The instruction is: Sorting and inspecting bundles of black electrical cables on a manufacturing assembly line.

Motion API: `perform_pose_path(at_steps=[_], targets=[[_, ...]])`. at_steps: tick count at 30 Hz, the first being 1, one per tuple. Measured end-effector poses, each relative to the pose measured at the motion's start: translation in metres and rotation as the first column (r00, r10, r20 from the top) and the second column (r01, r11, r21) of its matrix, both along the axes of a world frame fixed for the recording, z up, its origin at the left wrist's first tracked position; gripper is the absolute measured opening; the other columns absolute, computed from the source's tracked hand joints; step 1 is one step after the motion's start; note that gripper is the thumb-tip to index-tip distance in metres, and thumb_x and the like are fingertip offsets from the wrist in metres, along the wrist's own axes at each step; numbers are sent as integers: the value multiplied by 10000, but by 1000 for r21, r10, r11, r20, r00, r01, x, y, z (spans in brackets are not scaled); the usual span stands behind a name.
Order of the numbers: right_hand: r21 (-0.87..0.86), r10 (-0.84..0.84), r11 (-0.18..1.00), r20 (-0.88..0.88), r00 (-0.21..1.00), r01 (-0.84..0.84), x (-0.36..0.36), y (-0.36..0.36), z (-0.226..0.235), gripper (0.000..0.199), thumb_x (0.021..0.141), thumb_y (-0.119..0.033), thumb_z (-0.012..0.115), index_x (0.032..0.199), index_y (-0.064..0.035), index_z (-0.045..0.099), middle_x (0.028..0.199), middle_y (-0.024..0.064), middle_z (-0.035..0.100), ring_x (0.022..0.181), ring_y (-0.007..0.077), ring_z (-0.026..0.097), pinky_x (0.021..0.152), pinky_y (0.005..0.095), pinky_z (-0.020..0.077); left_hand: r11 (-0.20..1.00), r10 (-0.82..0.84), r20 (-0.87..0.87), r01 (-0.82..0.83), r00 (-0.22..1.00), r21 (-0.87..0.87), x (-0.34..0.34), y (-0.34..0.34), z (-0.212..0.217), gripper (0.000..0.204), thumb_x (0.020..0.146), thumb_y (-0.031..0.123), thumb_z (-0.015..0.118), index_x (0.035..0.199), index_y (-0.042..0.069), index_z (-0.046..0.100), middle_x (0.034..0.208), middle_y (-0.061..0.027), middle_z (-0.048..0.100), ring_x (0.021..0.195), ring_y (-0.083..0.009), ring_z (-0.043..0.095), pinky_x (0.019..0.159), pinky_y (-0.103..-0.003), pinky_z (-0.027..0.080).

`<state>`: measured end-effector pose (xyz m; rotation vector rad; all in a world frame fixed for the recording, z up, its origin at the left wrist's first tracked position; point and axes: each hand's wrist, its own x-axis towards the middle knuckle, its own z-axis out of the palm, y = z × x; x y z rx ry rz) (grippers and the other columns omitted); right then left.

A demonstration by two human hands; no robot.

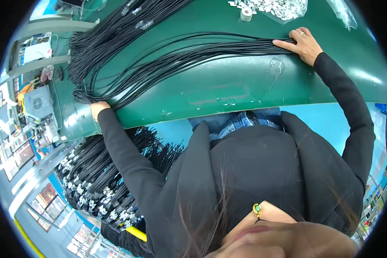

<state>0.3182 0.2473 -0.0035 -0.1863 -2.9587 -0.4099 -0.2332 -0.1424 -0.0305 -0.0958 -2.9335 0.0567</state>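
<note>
A long bundle of thin black cables (176,59) lies stretched across the green table (228,84), its strands fanned out toward the left. Around its right end, my right hand (305,46) is closed, thumb along the strands and a ring on one finger. At the bundle's bent left end, by the table's front edge, rests my left hand (99,107); its fingers are hidden by the hand and the cables, so their grip does not show.
Another thick bundle of black cables (112,43) lies at the back left. Farther right are a white roll (246,13) and a clear bag of small white pieces (284,9). Many cables with white connectors (103,198) hang below the table's left side. A grey box with a fan (38,103) stands far left.
</note>
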Motion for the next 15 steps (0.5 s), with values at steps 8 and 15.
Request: perform_pose_path(at_steps=[8, 15], targets=[[-47, -83, 996, -131, 988, 77, -12, 4, 37, 541, 711, 48, 531, 1211, -160, 535, 845, 88, 521, 776, 282, 550, 738, 360, 465, 998, -64, -18, 64, 998, -23, -8, -8, -4, 258, 807, 197, 503, 918, -25, 573, 931, -226, 639, 885, -384, 616, 784, -456, 478], [-536, -67, 752, 517, 854, 384, 5, 20, 36, 369, 682, -120, 667, 1026, -45, 556, 679, 125, 568, 648, 256, 603, 579, 322, 486, 999, -33, -39, 34, 999, 19, 0, 4, -5, 281, 800, 207, 510, 954, -24, 558, 926, -220, 641, 869, -386, 619, 777, -460, 478]])
